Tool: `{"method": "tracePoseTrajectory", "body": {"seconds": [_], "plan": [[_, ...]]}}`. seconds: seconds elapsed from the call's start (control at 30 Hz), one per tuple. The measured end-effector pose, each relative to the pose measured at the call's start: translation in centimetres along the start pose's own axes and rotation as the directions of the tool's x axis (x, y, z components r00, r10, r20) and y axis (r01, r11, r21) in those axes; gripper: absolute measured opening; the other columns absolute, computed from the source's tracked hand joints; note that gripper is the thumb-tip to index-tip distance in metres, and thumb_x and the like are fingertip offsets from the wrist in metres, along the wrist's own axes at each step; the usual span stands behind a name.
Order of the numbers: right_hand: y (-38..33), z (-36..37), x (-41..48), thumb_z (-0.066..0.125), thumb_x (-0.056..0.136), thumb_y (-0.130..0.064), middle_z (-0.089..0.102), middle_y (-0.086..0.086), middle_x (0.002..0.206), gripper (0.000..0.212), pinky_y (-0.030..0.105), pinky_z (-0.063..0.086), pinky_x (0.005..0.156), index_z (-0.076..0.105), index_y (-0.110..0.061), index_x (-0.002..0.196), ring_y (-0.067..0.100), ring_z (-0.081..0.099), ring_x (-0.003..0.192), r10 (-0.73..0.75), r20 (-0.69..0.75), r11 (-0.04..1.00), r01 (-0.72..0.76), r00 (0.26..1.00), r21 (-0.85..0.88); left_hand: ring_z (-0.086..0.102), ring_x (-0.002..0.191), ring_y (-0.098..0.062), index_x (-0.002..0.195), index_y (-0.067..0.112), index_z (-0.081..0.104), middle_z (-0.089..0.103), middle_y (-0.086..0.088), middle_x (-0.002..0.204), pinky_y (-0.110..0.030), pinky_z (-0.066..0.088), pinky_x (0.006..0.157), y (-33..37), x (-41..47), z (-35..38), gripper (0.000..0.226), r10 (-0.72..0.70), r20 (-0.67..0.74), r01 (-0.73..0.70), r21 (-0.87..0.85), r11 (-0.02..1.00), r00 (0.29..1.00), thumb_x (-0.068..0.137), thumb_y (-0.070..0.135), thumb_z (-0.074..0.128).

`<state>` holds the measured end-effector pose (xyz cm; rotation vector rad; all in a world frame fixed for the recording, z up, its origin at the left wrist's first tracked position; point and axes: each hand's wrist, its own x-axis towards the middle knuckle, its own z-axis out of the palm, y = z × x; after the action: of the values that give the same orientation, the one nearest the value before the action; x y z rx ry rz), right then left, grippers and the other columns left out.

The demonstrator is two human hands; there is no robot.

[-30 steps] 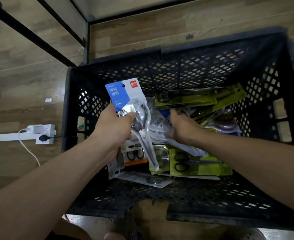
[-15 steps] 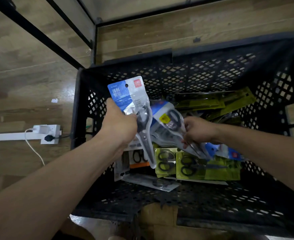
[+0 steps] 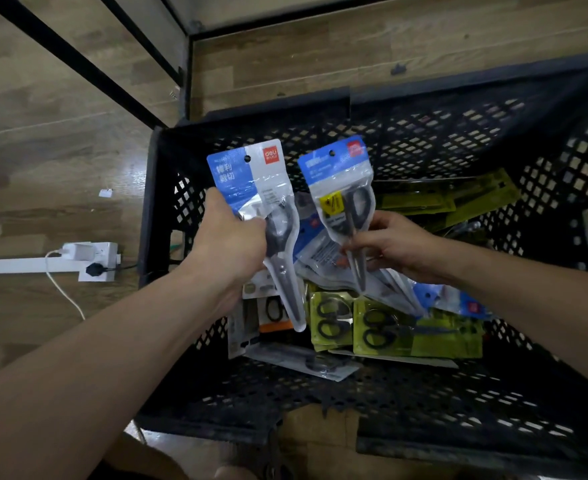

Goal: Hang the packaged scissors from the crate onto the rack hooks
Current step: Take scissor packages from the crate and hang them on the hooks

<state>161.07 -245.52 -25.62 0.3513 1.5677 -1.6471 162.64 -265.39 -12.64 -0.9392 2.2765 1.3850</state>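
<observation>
Head view crops the crate; left hand partly covers its pack.

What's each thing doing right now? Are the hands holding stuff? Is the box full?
left hand: grips the left pack.
right hand: pinches the right pack low down.
left pack: lifted, upright, hang hole on top.
right pack: lifted, upright, hang hole on top.
crate: open-topped, partly filled.
yellow-green packs: lying flat inside the crate.
power strip: on the floor, two plugs in.

Glossy plastic scissor packs, perforated plastic crate, wood-look floor
</observation>
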Motion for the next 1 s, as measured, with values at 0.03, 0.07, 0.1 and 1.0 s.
{"method": "tracePoseTrajectory", "body": {"seconds": [0.03, 0.07, 0.1, 1.0], "plan": [[-0.3, 0.1, -0.3, 0.071, 0.091, -0.006, 0.078, 0.018, 0.100, 0.026, 0.048, 0.045, 0.088, 0.065, -0.004, 0.117, 0.035, 0.076, 0.099, -0.018, -0.015, 0.999, 0.018, 1.000, 0.029, 0.069, 0.092, -0.019, 0.107, 0.034, 0.046, 0.063, 0.004, 0.099, -0.051, 0.061, 0.089, 0.1, 0.0, -0.1, 0.033, 0.007, 0.005, -0.007, -0.015, 1.000, 1.000, 0.099, 0.002, 0.053], [-0.8, 0.1, -0.9, 0.071, 0.091, -0.007, 0.078, 0.018, 0.098, 0.026, 0.048, 0.045, 0.087, 0.066, -0.002, 0.116, 0.036, 0.075, 0.099, -0.036, -0.035, 0.998, 0.038, 0.999, 0.053, 0.069, 0.094, -0.019, 0.105, 0.035, 0.046, 0.063, 0.004, 0.100, -0.053, 0.060, 0.090, 0.3, -0.1, -0.1, 0.032, 0.025, 0.008, -0.025, -0.031, 0.999, 1.000, 0.100, 0.004, 0.053], [-1.4, 0.1, -1.6, 0.070, 0.091, -0.007, 0.078, 0.019, 0.097, 0.025, 0.049, 0.049, 0.089, 0.066, -0.001, 0.115, 0.036, 0.076, 0.097, -0.053, -0.059, 0.995, 0.058, 0.997, 0.077, 0.069, 0.097, -0.019, 0.105, 0.036, 0.046, 0.064, 0.006, 0.102, -0.052, 0.060, 0.091, 0.7, -0.2, -0.1, 0.031, 0.052, 0.009, -0.051, -0.044, 0.998, 0.999, 0.101, 0.006, 0.053], [-62.5, 14.0, -70.0, 0.074, 0.088, -0.016, 0.077, 0.006, 0.080, 0.013, 0.033, 0.057, 0.053, 0.078, -0.014, 0.100, 0.015, 0.069, 0.062, -0.410, -0.741, 0.817, 0.575, 0.532, -0.039, 0.066, 0.059, 0.003, 0.083, 0.013, 0.070, 0.076, 0.002, 0.069, -0.008, 0.049, 0.058, 57.3, -44.1, -33.7, 0.023, 0.655, 0.100, -0.449, -0.649, 0.614, 0.749, 0.078, -0.007, 0.078]]}}
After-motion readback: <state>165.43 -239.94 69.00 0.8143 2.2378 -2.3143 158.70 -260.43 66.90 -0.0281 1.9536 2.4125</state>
